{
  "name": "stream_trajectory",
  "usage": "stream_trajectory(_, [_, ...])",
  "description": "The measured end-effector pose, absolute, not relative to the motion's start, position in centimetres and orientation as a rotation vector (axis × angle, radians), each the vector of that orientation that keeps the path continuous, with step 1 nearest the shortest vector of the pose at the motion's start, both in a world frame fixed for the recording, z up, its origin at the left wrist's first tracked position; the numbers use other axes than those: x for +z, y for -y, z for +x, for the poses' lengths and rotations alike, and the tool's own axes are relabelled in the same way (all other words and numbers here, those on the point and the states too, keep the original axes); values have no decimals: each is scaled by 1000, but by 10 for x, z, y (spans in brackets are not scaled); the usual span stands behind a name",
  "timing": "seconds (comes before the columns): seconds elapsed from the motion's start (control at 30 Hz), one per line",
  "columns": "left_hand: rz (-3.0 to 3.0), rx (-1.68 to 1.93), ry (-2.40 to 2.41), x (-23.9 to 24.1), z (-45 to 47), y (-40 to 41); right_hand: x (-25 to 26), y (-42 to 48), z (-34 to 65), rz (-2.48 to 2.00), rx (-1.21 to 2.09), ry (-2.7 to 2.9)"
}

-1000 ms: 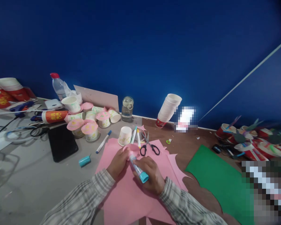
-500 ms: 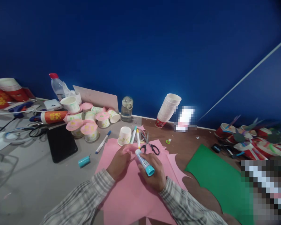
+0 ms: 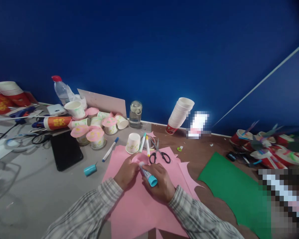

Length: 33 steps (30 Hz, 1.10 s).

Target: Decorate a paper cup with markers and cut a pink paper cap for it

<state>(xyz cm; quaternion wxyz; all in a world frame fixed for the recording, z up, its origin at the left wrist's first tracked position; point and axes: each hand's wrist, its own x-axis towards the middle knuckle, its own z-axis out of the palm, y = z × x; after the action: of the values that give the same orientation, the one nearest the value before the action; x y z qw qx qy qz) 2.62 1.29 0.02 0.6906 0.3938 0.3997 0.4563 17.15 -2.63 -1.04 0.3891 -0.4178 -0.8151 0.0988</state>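
My left hand (image 3: 126, 172) pinches a small piece of pink paper (image 3: 139, 158) above the large pink sheets (image 3: 134, 212). In my right hand (image 3: 161, 182) is a glue stick (image 3: 149, 176) with a turquoise base, its tip against the pink piece. An upside-down white paper cup (image 3: 133, 142) stands just beyond my left hand. Black-handled scissors (image 3: 160, 156) and a yellow marker (image 3: 148, 146) lie past my right hand. The glue stick's turquoise cap (image 3: 90, 170) rests on the grey table at the left.
Several cups with pink paper tops (image 3: 96, 137), a black tablet (image 3: 66, 151) and a blue marker (image 3: 110, 149) are on the left. A water bottle (image 3: 135, 114) and a leaning cup stack (image 3: 180, 114) stand by the wall. Green paper (image 3: 234, 192) lies on the right.
My right hand has moved slightly left, bringing the glue stick's tip onto the pink piece in my left hand. The left hand stays nearly in place.
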Motion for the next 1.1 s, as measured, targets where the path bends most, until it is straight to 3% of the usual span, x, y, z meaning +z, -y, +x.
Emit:
stream_trajectory(0.3, [901,1118,-910,-16,24,-18,-11,23,180,-1182,4,1915])
stream_trajectory(0.53, [759,1062,-843,3,29,-12,-11,26,171,-1050,190,2145])
stream_trajectory(0.8, [883,1081,-951,-4,25,-16,-10,22,180,-1185,-16,1979])
stream_trajectory(1.1, [776,1054,-914,-5,26,-16,-10,23,173,-1170,111,2172])
